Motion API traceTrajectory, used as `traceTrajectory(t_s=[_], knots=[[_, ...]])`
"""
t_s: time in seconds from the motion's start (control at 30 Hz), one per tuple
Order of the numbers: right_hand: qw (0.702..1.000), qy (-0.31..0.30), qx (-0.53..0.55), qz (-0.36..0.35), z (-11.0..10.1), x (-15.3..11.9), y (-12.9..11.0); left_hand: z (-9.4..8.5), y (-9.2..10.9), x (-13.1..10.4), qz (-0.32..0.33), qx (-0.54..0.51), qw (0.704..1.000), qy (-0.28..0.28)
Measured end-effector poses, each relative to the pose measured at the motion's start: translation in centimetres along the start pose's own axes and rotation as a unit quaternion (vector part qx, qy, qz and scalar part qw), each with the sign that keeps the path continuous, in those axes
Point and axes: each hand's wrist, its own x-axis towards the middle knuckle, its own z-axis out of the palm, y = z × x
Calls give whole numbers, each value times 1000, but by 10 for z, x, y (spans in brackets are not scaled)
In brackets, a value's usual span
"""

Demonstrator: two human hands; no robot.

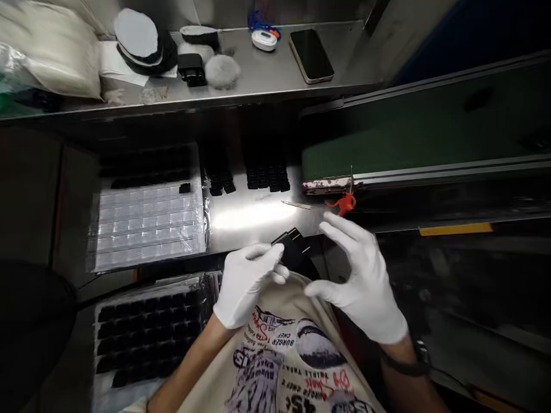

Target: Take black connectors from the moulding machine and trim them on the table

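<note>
White-gloved left hand [252, 278] pinches black plug adapter [291, 250]; right hand [359, 275] open.

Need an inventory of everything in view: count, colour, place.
Plug adapter: 1, black, in left hand
Upper tray: 1, clear, bench left, black pieces in far rows
Lower tray: 1, pieces black, uncountable, below upper tray
Block groups: 2, black, bench centre
Thin tool: 1, pale, bench
Handled tool: 1, orange-red, by belt end
Belt: 1, green, right
Phone: 1, dark screen, shelf
Corded device: 1, white/blue, shelf
Fluffy ball: 1, grey-white, shelf
Bag: 1, whitish, shelf left
Strip: 1, yellow, right
Smaller shelf items: partly unclear
Left hand: 1, white glove, grip on adapter
Right hand: 1, white glove, open, empty
</note>
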Motion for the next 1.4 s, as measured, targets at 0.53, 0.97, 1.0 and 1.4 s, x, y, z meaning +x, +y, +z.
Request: traceTrajectory(t_s=[0.53,0.97,1.0,1.4], knots=[[960,-4,234,151,22,-15,-2,-4,-13,4,-54,-424,868,-251],[995,31,81,41,13,-7,-11,-8,-4,0,28,-44,994,-91],[998,28,47,14,11,-4,-13,-7,0,-2,35,10,998,-54],[992,-107,-22,-61,13,27,-14,-4,11,-11,45,146,988,-10]])
